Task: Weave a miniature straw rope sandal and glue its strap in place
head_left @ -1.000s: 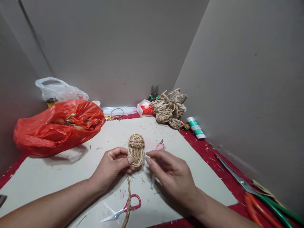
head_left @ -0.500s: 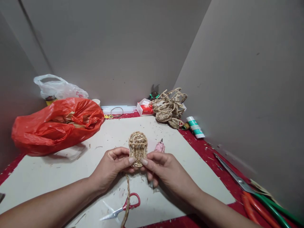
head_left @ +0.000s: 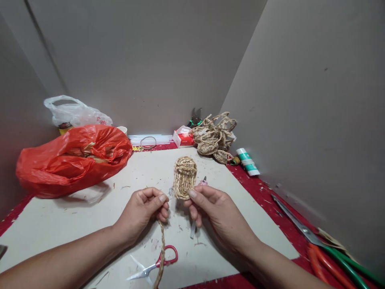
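A small woven straw piece shaped like a slipper (head_left: 185, 176), rounded with a raised band across its upper part, stands tilted above the board. My right hand (head_left: 207, 202) pinches its lower right edge between thumb and fingers. To its left, apart from the slipper, my left hand (head_left: 152, 204) is closed on a braided straw cord (head_left: 163, 245), which hangs from under the fingers toward the front edge. Red-handled scissors (head_left: 167, 257) lie partly under that cord. Behind my right hand a pink glue gun (head_left: 203, 182) is mostly hidden; its nozzle and a clear stick show.
A red plastic bag (head_left: 75, 160) of straw lies at left on the white board (head_left: 126, 216). Along the back are clear glue sticks (head_left: 150, 139), a tissue pack (head_left: 184, 138) and a straw cord bundle (head_left: 215, 136). Large shears (head_left: 306, 233) lie at right, beside the grey wall (head_left: 325, 120).
The slipper has moved up and to the right with my right hand. My left hand has let go of its edge and now stands apart from it. The cord still hangs below.
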Available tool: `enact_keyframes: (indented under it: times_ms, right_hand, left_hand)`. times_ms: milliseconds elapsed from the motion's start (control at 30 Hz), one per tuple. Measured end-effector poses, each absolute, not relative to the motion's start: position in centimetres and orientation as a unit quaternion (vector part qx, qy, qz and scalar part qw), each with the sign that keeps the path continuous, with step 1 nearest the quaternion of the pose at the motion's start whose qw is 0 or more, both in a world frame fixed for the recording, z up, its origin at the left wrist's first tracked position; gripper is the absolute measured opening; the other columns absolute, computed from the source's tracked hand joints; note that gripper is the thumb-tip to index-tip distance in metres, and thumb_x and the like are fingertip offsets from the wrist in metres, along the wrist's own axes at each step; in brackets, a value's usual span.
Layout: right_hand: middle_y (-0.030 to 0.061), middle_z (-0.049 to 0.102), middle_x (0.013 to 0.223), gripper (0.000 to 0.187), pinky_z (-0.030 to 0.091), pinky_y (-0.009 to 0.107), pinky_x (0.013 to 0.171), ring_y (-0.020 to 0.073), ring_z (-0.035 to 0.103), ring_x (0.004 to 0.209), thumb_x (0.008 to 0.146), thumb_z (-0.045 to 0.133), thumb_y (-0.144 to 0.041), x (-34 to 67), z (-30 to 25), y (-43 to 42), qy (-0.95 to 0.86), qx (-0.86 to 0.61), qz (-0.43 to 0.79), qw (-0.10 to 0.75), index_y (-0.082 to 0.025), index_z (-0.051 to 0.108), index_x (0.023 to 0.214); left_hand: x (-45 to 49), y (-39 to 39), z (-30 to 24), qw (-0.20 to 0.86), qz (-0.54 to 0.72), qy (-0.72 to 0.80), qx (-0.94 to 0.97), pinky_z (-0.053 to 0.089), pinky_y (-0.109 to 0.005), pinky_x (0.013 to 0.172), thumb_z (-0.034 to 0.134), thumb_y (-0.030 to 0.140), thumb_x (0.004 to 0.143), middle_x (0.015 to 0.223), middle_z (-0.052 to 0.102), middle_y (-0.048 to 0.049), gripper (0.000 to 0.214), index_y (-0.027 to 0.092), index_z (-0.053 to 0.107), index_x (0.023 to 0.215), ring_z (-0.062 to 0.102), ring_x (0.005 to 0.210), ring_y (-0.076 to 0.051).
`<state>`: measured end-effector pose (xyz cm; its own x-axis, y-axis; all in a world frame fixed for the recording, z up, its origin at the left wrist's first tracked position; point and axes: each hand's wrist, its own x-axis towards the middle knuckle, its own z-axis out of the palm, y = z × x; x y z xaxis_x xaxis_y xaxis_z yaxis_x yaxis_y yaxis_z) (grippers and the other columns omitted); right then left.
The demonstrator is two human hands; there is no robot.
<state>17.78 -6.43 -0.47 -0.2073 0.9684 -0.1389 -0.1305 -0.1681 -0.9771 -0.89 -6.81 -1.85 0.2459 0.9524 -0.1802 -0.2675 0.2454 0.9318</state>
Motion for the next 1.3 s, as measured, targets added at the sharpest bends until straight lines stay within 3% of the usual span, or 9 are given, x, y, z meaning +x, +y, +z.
enact_keyframes:
  times_ms: [133,267,467,567,733,833,933,1300]
  right_hand:
    - [-0.0017,0.059,0.052,0.037,0.036,0.019,0.042,0.0057,0.047,0.039,0.076,0.072,-0.05,17.8,-0.5,-6.4,-0.464,-0.443,0.627,0.443,-0.014,0.064,0.069]
    - [-0.0022,0.059,0.051,0.037,0.036,0.019,0.042,0.0052,0.047,0.039,0.077,0.072,-0.049,17.8,-0.6,-6.5,-0.466,-0.444,0.627,0.44,-0.014,0.063,0.068]
    - [-0.0021,0.06,0.052,0.037,0.035,0.019,0.042,0.0052,0.047,0.039,0.077,0.072,-0.049,17.7,-0.8,-6.5,-0.461,-0.438,0.635,0.438,-0.015,0.062,0.068]
    - [-0.0023,0.059,0.051,0.038,0.035,0.018,0.042,0.005,0.047,0.039,0.077,0.072,-0.049,17.6,-0.9,-6.4,-0.464,-0.436,0.636,0.436,-0.014,0.062,0.068]
    - [-0.0023,0.059,0.05,0.04,0.036,0.017,0.041,0.005,0.047,0.039,0.075,0.073,-0.051,17.5,-1.0,-6.3,-0.462,-0.433,0.639,0.436,-0.014,0.062,0.068]
    - [-0.0024,0.06,0.05,0.04,0.037,0.017,0.041,0.0049,0.047,0.038,0.074,0.074,-0.052,17.4,-1.1,-6.3,-0.462,-0.43,0.643,0.434,-0.014,0.062,0.069]
    - [-0.0021,0.06,0.051,0.04,0.038,0.017,0.041,0.0048,0.048,0.038,0.075,0.073,-0.052,17.4,-1.2,-6.4,-0.467,-0.427,0.645,0.427,-0.014,0.062,0.069]
    - [-0.0015,0.06,0.05,0.041,0.037,0.017,0.04,0.005,0.048,0.037,0.077,0.071,-0.052,17.1,-1.6,-6.6,-0.469,-0.415,0.656,0.422,-0.013,0.063,0.069]
  left_hand:
    - [-0.8,-7.0,-1.6,0.67,0.444,0.416,0.425,0.045,-0.021,0.054,0.071,0.036,0.078,0.059,0.061,0.0007,0.027,0.014,0.057,0.073,0.055,0.049,-0.008]
    - [-0.8,-7.0,-1.7,0.655,0.447,0.403,0.457,0.041,-0.021,0.049,0.056,0.039,0.089,0.048,0.05,0.0059,0.03,0.019,0.045,0.069,0.048,0.043,-0.008]
    - [-0.8,-7.0,-2.4,0.626,0.462,0.421,0.466,0.029,-0.019,0.035,0.046,0.05,0.091,0.041,0.034,0.0097,0.043,0.021,0.035,0.061,0.03,0.032,-0.006]
    - [-0.9,-6.9,-2.3,0.61,0.458,0.436,0.478,0.032,-0.019,0.039,0.052,0.051,0.089,0.041,0.042,0.0073,0.043,0.018,0.046,0.062,0.037,0.034,-0.006]
    - [-0.9,-7.0,-1.8,0.61,0.471,0.435,0.466,0.039,-0.018,0.047,0.075,0.036,0.074,0.052,0.057,0.0039,0.028,0.014,0.058,0.076,0.048,0.043,-0.006]
    - [-0.9,-7.0,-1.9,0.629,0.476,0.417,0.452,0.042,-0.019,0.048,0.072,0.037,0.078,0.053,0.059,0.0035,0.026,0.014,0.061,0.086,0.051,0.045,-0.007]
    - [-0.9,-7.0,-2.2,0.646,0.469,0.399,0.452,0.043,-0.019,0.049,0.065,0.041,0.084,0.058,0.061,0.0002,0.031,0.012,0.063,0.075,0.053,0.045,-0.006]
    - [-0.5,-7.3,-1.9,0.662,0.482,0.365,0.442,0.046,-0.018,0.048,0.074,0.035,0.078,0.062,0.065,0.0003,0.026,0.013,0.06,0.076,0.057,0.047,-0.007]
